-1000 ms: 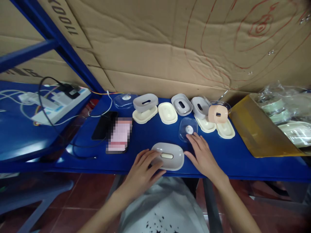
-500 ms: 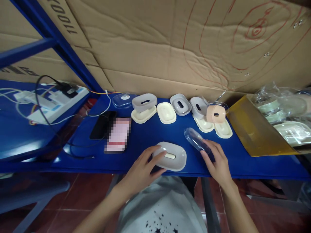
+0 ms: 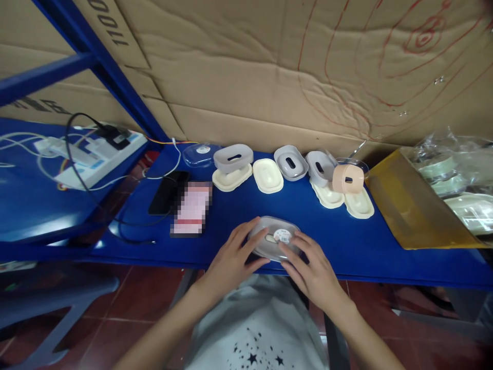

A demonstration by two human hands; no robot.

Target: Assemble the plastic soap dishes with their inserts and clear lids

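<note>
The left hand (image 3: 234,254) holds the left end of the grey oval plastic dish (image 3: 265,250), fingers curved; the right hand (image 3: 316,267) holds the clear plastic lid (image 3: 283,236) atop it. Uneven pressure could skew the lid. Beyond the dish lies a flat cream plastic tray (image 3: 268,176).

at lower centre, the left hand (image 3: 233,254) and right hand (image 3: 314,262) grip a clear rounded plastic lid (image 3: 274,222) with a round white label (image 3: 283,236) over a grey oval plastic dish (image 3: 265,251). brown cardboard (image 3: 231,61) with red curves spans the top.
</note>
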